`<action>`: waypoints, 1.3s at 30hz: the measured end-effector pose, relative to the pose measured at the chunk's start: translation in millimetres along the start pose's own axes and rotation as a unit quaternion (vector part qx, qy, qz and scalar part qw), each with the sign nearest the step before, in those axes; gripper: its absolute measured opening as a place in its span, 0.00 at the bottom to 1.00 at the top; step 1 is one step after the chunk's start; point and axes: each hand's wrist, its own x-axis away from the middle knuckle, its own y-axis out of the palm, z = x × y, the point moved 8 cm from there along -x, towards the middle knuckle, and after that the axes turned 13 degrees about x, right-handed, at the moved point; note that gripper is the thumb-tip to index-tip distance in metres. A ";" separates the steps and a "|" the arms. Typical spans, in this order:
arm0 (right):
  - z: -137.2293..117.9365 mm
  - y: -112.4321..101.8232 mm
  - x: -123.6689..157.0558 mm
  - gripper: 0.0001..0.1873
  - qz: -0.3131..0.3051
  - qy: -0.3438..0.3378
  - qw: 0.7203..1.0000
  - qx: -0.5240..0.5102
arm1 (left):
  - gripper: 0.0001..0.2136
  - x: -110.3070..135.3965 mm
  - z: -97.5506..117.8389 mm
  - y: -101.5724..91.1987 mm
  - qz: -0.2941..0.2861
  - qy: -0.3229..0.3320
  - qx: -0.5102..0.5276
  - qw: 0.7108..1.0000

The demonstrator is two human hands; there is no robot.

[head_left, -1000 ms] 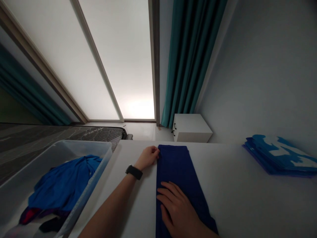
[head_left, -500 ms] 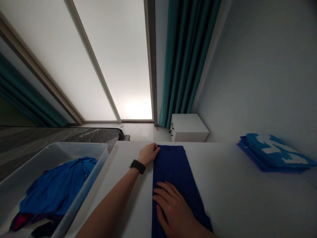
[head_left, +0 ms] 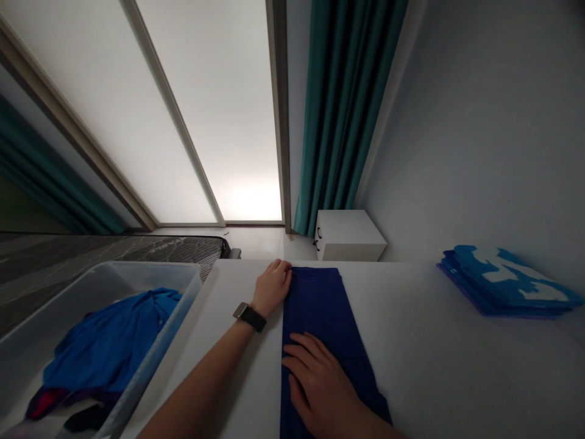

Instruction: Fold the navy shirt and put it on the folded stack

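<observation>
A dark blue garment (head_left: pixel 320 311), folded into a long narrow strip, lies lengthwise on the white table (head_left: pixel 439 366); its near end runs out of the picture. My left hand (head_left: pixel 273 286), with a black watch on the wrist, is at its far left corner, fingers closed together on the edge. The fingertips are partly hidden, so the exact grip is hard to see. My right hand (head_left: pixel 320 381) rests palm down on the lower part of the cloth, its fingers stretched out and slightly spread.
To the left stands a translucent plastic bin (head_left: pixel 150 271) with crumpled blue clothing (head_left: pixel 116 341) in it. A stack of folded blue clothes (head_left: pixel 507 283) lies at the table's right, by the wall. Beyond the far edge is a white cabinet (head_left: pixel 351 228).
My left hand has turned slightly and shifted a little at the garment's far left corner. My right hand and the garment are almost unchanged.
</observation>
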 end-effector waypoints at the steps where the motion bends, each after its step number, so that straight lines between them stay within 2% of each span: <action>1: -0.2 -0.2 -0.1 0.15 0.001 0.001 1.000 0.005 | 0.14 5.4 10.2 -1.2 -0.008 0.046 0.009 0.999; 3: -0.8 -0.4 -0.3 0.14 0.002 -0.001 1.000 0.014 | 0.18 20.8 29.6 4.5 -0.066 0.143 0.024 0.987; 5: -1.4 0.0 -0.8 0.14 -0.003 -0.002 1.000 0.023 | 0.21 37.4 36.8 15.0 -0.133 0.196 0.030 0.971; 7: -1.8 0.0 -1.2 0.13 -0.007 -0.004 1.000 0.029 | 0.24 47.8 30.3 23.1 -0.165 0.197 0.024 0.966; 9: -1.6 -0.4 -1.5 0.13 -0.009 -0.001 1.000 0.029 | 0.24 51.9 18.0 27.9 -0.170 0.177 0.012 0.969; 12: -1.4 -1.4 -1.3 0.13 -0.006 0.001 1.000 0.016 | 0.23 50.6 3.4 29.2 -0.151 0.157 0.014 0.976; 15: -1.4 -1.7 -0.9 0.14 -0.002 0.000 1.000 0.005 | 0.21 38.4 -5.5 19.5 -0.089 0.126 0.069 0.986; 17: -1.4 -1.7 -0.9 0.14 -0.001 -0.002 1.000 0.004 | 0.18 24.4 -14.3 9.2 -0.033 0.078 0.119 0.989; 19: -1.2 -1.6 -1.1 0.13 0.000 -0.002 1.000 0.003 | 0.16 9.2 -24.0 4.0 -0.006 0.021 0.152 0.988; 21: -0.7 -1.5 -1.2 0.13 0.001 0.000 1.000 0.001 | 0.13 -4.3 -28.5 6.5 -0.024 -0.013 0.157 0.987; 23: -0.3 -0.8 -1.3 0.13 -0.001 0.000 1.000 0.001 | 0.11 -13.8 -28.8 10.9 -0.042 -0.020 0.149 0.988; 25: -0.2 1.0 -1.3 0.13 -0.010 -0.003 1.000 0.005 | 0.09 -18.7 -28.7 14.1 -0.036 -0.021 0.137 0.990; 31: 1.7 6.7 -0.6 0.14 -0.042 -0.005 0.999 0.012 | 0.08 -18.0 -34.1 21.9 0.013 -0.041 0.094 0.995; 39: 1.2 7.9 -1.2 0.15 -0.057 -0.012 0.998 0.020 | 0.10 -17.5 -33.3 24.0 0.019 -0.044 0.062 0.997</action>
